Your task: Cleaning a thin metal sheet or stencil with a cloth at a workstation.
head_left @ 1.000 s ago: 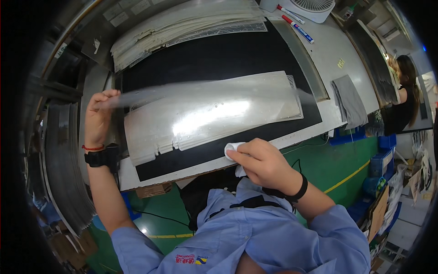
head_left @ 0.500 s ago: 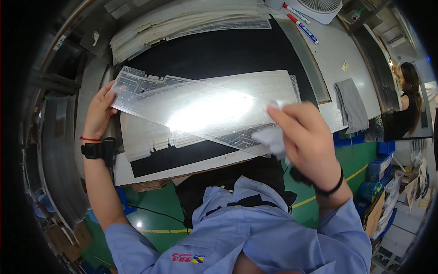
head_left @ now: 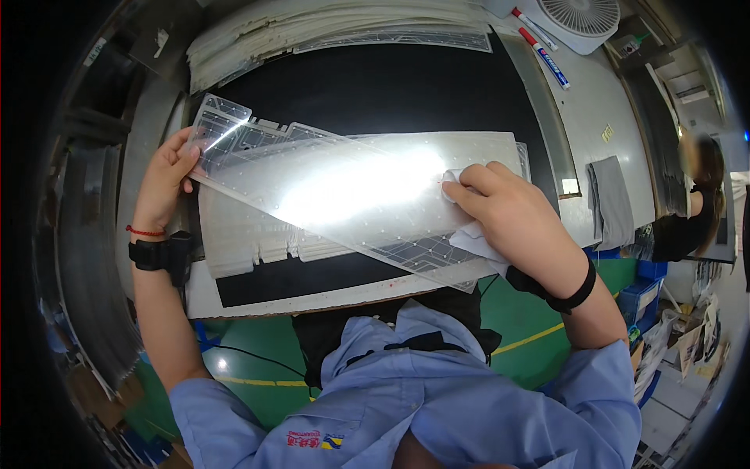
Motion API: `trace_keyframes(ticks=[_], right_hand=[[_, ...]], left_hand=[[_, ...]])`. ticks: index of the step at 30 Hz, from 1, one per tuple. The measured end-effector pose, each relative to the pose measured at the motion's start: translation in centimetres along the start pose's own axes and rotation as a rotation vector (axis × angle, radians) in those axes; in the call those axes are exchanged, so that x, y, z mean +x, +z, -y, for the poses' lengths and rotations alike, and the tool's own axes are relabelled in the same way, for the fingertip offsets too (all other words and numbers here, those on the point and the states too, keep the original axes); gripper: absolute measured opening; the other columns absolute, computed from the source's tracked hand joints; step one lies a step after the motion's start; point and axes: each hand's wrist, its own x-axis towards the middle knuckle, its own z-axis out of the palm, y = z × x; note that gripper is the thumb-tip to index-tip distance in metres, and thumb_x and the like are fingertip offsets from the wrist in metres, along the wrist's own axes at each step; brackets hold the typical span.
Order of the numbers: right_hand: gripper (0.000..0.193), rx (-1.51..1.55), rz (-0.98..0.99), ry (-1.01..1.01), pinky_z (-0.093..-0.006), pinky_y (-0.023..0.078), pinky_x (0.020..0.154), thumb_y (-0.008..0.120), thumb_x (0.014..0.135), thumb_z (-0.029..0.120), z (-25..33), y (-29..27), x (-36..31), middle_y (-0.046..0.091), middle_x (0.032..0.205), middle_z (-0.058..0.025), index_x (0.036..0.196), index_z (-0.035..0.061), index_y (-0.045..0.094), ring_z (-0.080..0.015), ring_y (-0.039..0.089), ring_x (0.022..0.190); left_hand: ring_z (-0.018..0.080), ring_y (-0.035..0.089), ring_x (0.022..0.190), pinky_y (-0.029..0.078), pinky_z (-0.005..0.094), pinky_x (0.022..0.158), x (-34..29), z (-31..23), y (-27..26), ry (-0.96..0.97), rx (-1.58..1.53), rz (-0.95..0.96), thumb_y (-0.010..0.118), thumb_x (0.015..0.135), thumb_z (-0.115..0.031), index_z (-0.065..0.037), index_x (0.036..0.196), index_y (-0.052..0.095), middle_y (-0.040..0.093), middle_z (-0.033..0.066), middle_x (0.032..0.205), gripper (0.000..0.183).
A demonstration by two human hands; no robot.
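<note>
"The hands?"
"At left, the left hand [head_left: 168, 168], nearly closed, pinches the end of a clear sheet [head_left: 336, 195]; right of centre, the right hand [head_left: 512, 211] is curled around a white cloth [head_left: 476, 237]."
"And the sheet?"
"Slanting mid-frame above a pale stack [head_left: 242, 230] and black mat [head_left: 375, 94]."
"Around?"
"Fan [head_left: 582, 16], upper right; green floor [head_left: 258, 336], below."

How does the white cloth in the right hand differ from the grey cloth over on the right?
Colour: the white cloth is bright, the grey cloth darker. Shape: the white cloth is bunched, while the grey cloth lies fairly flat. Place: the white cloth is held in the right hand; the grey cloth rests untouched on the worktable. Both look soft and pliable.
</note>
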Motion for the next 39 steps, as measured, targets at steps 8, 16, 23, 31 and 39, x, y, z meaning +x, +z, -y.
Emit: trace_keyframes(ticks=[8, 16, 23, 31, 39], right_hand=[[0.032, -0.020, 0.052, -0.010, -0.0352, 0.054, 0.081, 0.061, 0.080, 0.005, 0.1, -0.4, 0.6, 0.061, 0.101, -0.0075, 0.111, 0.0000, 0.065, -0.0259, 0.061, 0.093], [0.037, -0.022, 0.084, 0.023, -0.0355, 0.054, 0.078, 0.061, 0.081, 0.006, 0.5, -1.0, 0.6, 0.061, 0.103, -0.0061, 0.117, 0.0047, 0.068, -0.0256, 0.060, 0.094], [0.036, -0.032, 0.097, 0.025, -0.0352, 0.054, 0.078, 0.060, 0.081, 0.005, 1.1, -0.5, 1.6, 0.060, 0.101, -0.0062, 0.117, 0.0050, 0.068, -0.0254, 0.060, 0.093], [0.035, -0.047, 0.092, 0.095, -0.0354, 0.054, 0.080, 0.059, 0.083, 0.004, 0.9, -1.1, 0.5, 0.060, 0.102, -0.0062, 0.116, 0.0059, 0.068, -0.0253, 0.061, 0.094], [0.034, -0.079, 0.074, 0.123, -0.0353, 0.054, 0.081, 0.058, 0.083, 0.002, 1.1, -0.9, 0.0, 0.061, 0.100, -0.0064, 0.115, 0.0050, 0.068, -0.0255, 0.061, 0.095]], left_hand=[[-0.0018, 0.054, 0.074, 0.039, 0.0128, 0.054, 0.1, 0.7, -0.8, -0.010, 0.026, -0.019, 0.059, 0.103, -0.018, -0.002, 0.142, 0.050, 0.069, -0.0014, 0.115, 0.044], [-0.0026, 0.054, 0.074, 0.039, 0.0126, 0.054, -0.1, 0.3, -0.6, -0.004, 0.072, -0.035, 0.060, 0.102, -0.021, -0.002, 0.143, 0.050, 0.069, -0.0013, 0.116, 0.046], [-0.0018, 0.053, 0.072, 0.039, 0.0138, 0.054, -0.2, -0.3, 0.6, 0.009, 0.042, -0.078, 0.060, 0.102, -0.020, -0.001, 0.140, 0.052, 0.067, -0.0039, 0.097, 0.043], [-0.0021, 0.052, 0.069, 0.039, 0.0128, 0.054, 0.0, 0.4, -0.4, 0.018, -0.007, -0.032, 0.062, 0.102, -0.018, -0.001, 0.144, 0.049, 0.067, -0.0039, 0.102, 0.047], [-0.0019, 0.054, 0.073, 0.040, 0.0128, 0.054, -0.1, 0.4, -0.1, 0.009, -0.009, -0.049, 0.062, 0.101, -0.018, -0.001, 0.143, 0.049, 0.067, -0.0040, 0.103, 0.047]])
